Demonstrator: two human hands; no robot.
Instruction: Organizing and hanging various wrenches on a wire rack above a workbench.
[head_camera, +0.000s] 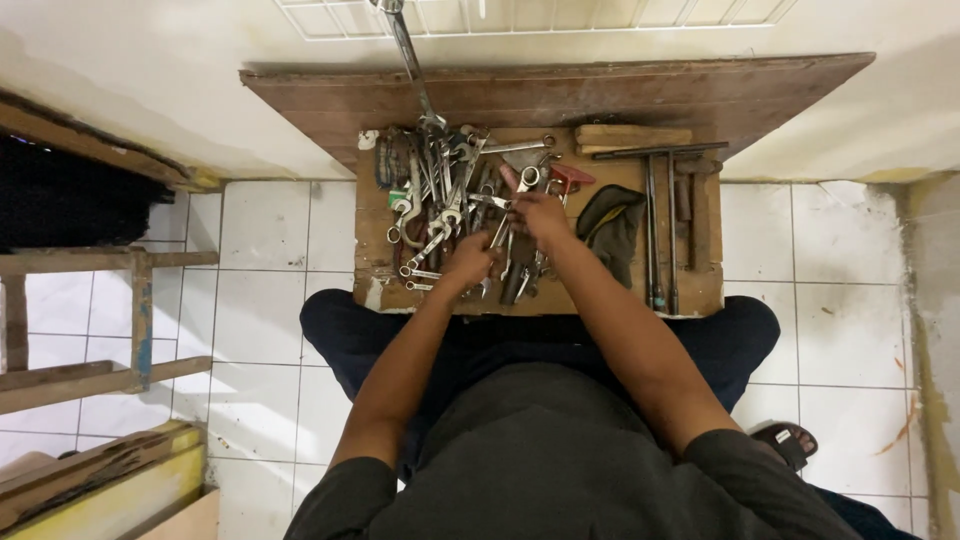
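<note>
Looking straight down from the head cam: a shallow wooden tray, worn and scuffed, w/ pale paint chips at its near left corner, sits on white floor tiles right in front of my knees. Behind it a dark brown plank leans on the cream wall.

Left half of the tray holds a heap of wrenches – bright chromed steel, open-end and ring heads, all tangled and crossing. One long chrome wrench sticks up out of the heap toward the wall. Right half: a dark crumpled cloth, two long dark metal T-bars lying parallel, a pale wood block at the far edge, and a red-handled tool.

My left hand is curled down at the near edge of the heap, fingers closed around slim steel shafts; can't tell exactly which piece. My right hand sits mid-heap, fingers bent and pinching the shaft of a ring wrench, ring end pointing away from me
</note>
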